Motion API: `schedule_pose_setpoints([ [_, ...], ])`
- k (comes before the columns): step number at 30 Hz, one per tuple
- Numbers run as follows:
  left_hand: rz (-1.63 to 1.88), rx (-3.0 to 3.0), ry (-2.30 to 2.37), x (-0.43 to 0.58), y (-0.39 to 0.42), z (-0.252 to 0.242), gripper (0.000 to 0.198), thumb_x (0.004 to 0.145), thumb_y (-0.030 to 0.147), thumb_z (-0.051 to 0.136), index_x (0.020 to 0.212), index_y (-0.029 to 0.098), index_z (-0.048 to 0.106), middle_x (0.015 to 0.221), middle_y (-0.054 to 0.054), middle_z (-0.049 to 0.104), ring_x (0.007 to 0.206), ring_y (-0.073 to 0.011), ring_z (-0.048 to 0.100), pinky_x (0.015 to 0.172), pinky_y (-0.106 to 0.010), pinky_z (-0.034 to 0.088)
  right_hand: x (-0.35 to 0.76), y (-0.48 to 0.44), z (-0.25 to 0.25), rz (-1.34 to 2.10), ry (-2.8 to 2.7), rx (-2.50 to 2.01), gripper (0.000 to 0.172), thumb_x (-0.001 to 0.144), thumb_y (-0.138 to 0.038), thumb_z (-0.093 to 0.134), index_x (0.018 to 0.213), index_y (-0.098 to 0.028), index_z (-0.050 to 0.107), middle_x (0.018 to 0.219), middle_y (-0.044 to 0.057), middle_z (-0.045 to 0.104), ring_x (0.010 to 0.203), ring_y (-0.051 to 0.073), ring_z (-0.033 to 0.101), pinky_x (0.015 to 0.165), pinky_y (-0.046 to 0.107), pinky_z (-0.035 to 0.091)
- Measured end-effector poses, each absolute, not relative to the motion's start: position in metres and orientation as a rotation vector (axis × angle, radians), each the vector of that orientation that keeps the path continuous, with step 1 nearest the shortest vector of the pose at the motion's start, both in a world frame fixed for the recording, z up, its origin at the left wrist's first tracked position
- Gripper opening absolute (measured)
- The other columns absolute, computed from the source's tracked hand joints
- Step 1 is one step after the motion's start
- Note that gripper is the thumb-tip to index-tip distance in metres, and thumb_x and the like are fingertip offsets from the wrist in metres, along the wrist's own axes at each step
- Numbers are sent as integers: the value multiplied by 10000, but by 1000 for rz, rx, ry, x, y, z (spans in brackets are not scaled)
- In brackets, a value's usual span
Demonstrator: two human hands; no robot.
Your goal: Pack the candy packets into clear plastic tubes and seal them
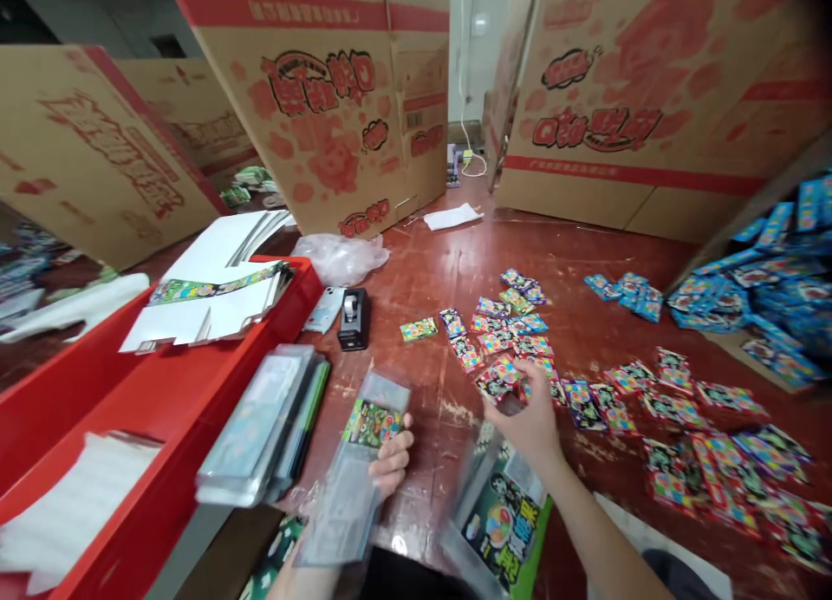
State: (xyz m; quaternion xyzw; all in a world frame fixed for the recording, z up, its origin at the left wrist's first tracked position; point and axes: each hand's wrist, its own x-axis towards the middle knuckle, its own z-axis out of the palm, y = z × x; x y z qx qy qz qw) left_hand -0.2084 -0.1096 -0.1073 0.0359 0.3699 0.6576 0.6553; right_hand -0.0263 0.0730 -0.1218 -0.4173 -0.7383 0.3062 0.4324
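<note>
At the lower middle, my left hand is wrapped round a long clear plastic sleeve. A green candy packet shows near the sleeve's upper end. My right hand reaches over the loose packets, thumb and forefinger on a red packet at the near edge of the pile. Below my right wrist lies a stack of clear sleeves with a green printed card. Further red, blue and purple packets lie beyond my right hand.
A red tray with white cards stands at left, beside stacked sleeves. A black tape dispenser and plastic bag lie behind. Large cartons line the back. Blue packets and red packets spread at right.
</note>
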Motion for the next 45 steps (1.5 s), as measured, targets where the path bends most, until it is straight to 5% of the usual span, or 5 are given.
schedule_pose_setpoints([
  [13,1143,732,1577,-198,-80,-59,449,784,575,546,897,151,643,753,-23,695,701,-185,604,683,-282,474,31,55,-94,1223,-1854,-873,801,673,-164,661,1355,-270,256,1354,112,356,1176,237,477,889,365,492],
  [23,866,1298,1774,-185,-78,-32,302,879,431,459,912,200,650,834,-20,698,802,-201,618,730,-255,451,40,43,-52,1414,-1833,-664,802,762,-196,658,1399,-320,186,1367,96,422,1053,227,565,815,350,514],
  [29,873,1338,1725,-173,-73,-22,302,873,413,465,897,191,669,817,-35,709,755,-196,624,685,-264,456,47,43,-35,1282,-2275,-451,654,813,-197,601,1395,-294,319,1461,61,324,1357,268,278,1096,458,302],
  [36,892,1361,1735,-161,-68,-30,288,858,392,499,845,177,690,789,-40,720,730,-192,620,650,-249,447,43,51,-32,1418,-2292,-448,671,816,-108,544,1404,-332,312,1349,30,502,1203,227,495,1016,438,415],
  [45,1079,1238,1699,-154,-58,-30,294,853,382,535,964,164,698,861,-36,722,776,-194,619,691,-251,469,12,29,-51,1135,-1906,-752,55,770,-259,680,761,-211,655,1153,68,575,975,204,573,905,387,445],
])
